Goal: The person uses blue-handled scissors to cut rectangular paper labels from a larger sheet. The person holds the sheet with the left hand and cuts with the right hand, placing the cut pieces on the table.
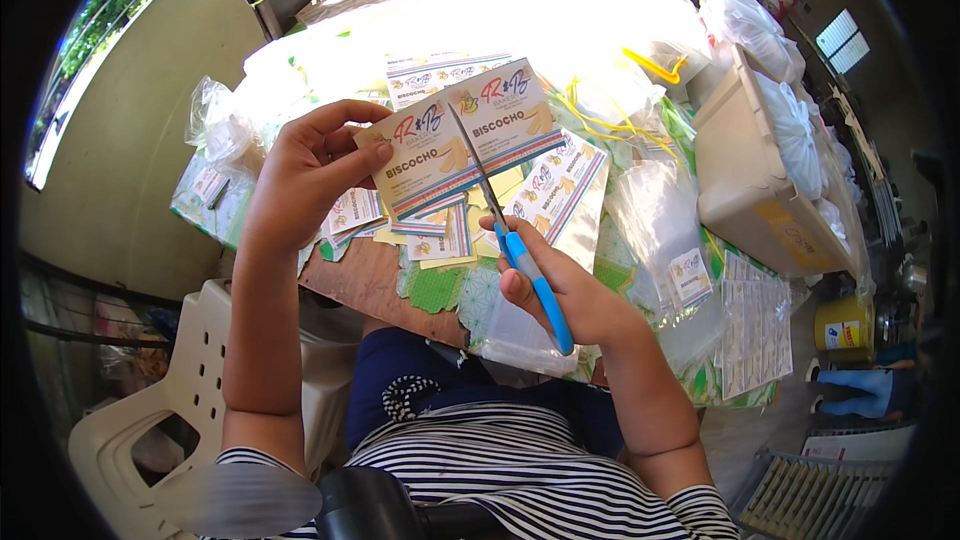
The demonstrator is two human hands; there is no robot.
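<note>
Between thumb and fingers, my left hand [335,155] grips the left end of a printed label strip [430,155], a cream sheet with two labels side by side. My right hand [565,285] is closed round the blue handles of a pair of scissors [535,280]. The scissor blades point up and away, lying at the strip between its two labels; whether they have cut into it I cannot tell. Below the strip, several cut labels and yellowish paper pieces [440,245] lie heaped on the table. To their right rests a larger uncut label sheet [560,190].
Clear plastic bags [655,220] lie on the table's right side, with packed labels [755,325] at its edge. A beige bin [765,180] full of white bags stands to the right. A white plastic chair [175,390] is at my left. Another person [865,390] appears far right.
</note>
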